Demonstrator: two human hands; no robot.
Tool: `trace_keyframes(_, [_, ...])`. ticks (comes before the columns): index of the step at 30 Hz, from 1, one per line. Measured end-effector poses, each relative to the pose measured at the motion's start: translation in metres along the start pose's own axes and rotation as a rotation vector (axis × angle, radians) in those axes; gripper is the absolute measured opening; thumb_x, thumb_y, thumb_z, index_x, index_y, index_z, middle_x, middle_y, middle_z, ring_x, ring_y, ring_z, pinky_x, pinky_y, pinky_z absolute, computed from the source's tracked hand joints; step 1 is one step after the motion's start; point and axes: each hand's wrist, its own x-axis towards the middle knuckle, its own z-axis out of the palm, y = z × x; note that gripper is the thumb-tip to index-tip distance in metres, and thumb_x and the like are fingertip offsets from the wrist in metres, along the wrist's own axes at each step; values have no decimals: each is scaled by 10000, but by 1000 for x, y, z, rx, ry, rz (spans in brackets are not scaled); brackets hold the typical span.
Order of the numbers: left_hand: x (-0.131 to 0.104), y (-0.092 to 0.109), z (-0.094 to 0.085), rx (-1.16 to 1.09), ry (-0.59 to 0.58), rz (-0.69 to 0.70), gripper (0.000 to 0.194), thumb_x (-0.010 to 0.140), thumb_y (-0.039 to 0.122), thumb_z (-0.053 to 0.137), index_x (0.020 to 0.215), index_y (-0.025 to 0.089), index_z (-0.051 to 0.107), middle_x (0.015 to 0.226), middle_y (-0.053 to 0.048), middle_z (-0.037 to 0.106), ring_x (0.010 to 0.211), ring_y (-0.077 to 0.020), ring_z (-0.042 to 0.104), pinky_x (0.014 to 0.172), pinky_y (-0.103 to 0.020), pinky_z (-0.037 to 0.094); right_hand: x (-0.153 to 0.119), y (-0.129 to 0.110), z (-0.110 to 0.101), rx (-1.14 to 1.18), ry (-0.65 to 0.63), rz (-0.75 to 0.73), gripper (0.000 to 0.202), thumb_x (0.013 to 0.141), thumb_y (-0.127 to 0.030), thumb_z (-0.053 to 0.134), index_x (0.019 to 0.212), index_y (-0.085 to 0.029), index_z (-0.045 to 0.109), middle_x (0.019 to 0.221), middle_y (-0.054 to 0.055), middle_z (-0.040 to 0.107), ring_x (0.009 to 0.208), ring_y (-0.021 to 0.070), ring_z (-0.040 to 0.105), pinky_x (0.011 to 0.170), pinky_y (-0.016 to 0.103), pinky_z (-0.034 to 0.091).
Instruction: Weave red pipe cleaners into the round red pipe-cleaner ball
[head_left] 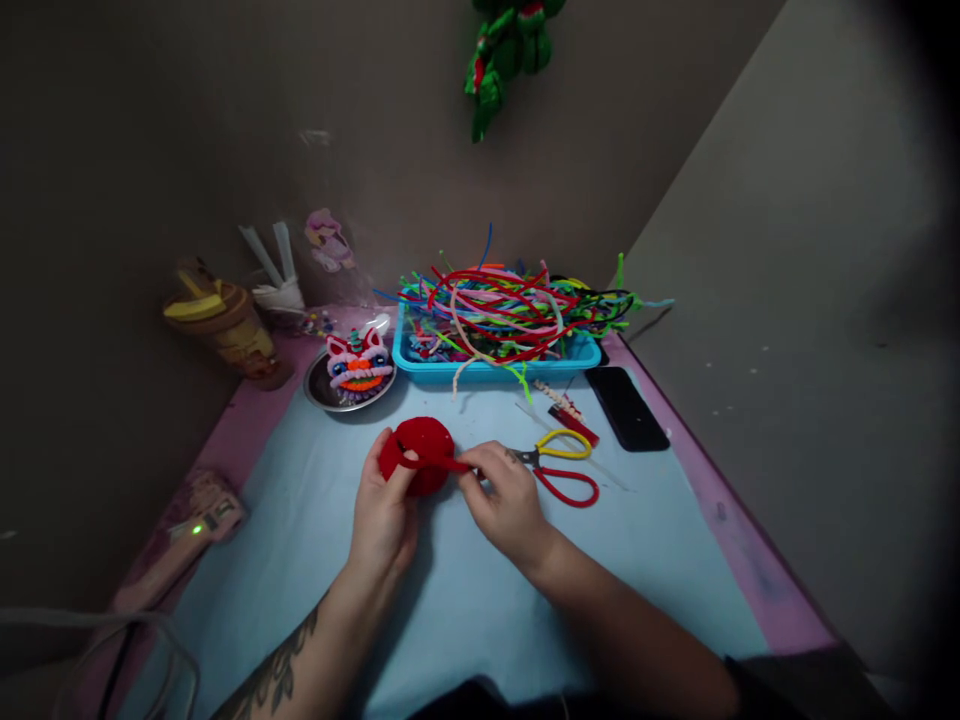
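Note:
A round red fuzzy piece (424,436), seemingly coiled from pipe cleaner, is held over the blue mat by my left hand (385,500), with the thumb pressed on its front. Toward the right a red strip (448,464) runs from it into the pinched fingers of my right hand (504,497). Scissors (565,470) with one yellow and one red handle lie just beyond my right hand, their blades partly hidden by it. Behind my left hand, a pink lion-head figure (358,364) with an orange mouth rests in a metal bowl (324,400).
At the back stands a blue basket (480,374) heaped with colourful pipe cleaners. A black phone (627,408) lies to the right. Leftward are a lidded drink cup (244,340), a small white cup (281,297) and a power strip (214,515) with cables. Green figures (510,50) hang above.

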Motion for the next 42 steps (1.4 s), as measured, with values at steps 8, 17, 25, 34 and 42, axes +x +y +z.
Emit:
trace_keyframes(8, [0, -1, 1, 17, -93, -72, 526, 714, 271, 764, 1208, 232, 588, 1168, -72, 686, 1001, -206, 657, 881, -320, 508, 3, 3, 1, 383, 2, 340, 87, 827, -218, 643, 747, -198, 669, 708, 7, 675, 648, 135, 616, 606, 236, 489])
trace_keyframes(17, [3, -2, 0, 9, -112, -93, 462, 736, 255, 736, 1180, 208, 617, 1139, -72, 697, 1016, -210, 653, 888, -313, 504, 4, 6, 6, 534, -6, 474, 62, 761, -249, 693, 724, -200, 684, 712, 3, 686, 668, 142, 628, 639, 248, 508])
trace_keyframes(25, [3, -1, 2, 14, -37, -46, 459, 712, 220, 760, 1149, 215, 621, 1126, -64, 697, 949, -179, 664, 841, -283, 522, 6, 7, 1, 176, 18, 276, 107, 815, -184, 611, 883, -199, 692, 770, 13, 610, 585, 117, 510, 562, 246, 449])
trace_keyframes(34, [1, -2, -1, 43, 12, 35, 589, 660, 251, 816, 1195, 254, 568, 1160, -53, 671, 979, -184, 649, 890, -314, 501, 4, 1, -3, 28, -10, 2, 150, 881, -135, 534, 856, -204, 665, 788, 41, 681, 766, 169, 631, 731, 294, 507])
trace_keyframes(42, [0, -1, 4, 1, -90, -82, 480, 735, 200, 736, 1191, 241, 593, 1083, -37, 704, 905, -160, 662, 821, -273, 518, 5, 4, 3, 406, -18, 342, 78, 837, -225, 613, 788, -206, 670, 746, 12, 681, 697, 145, 634, 659, 258, 514])
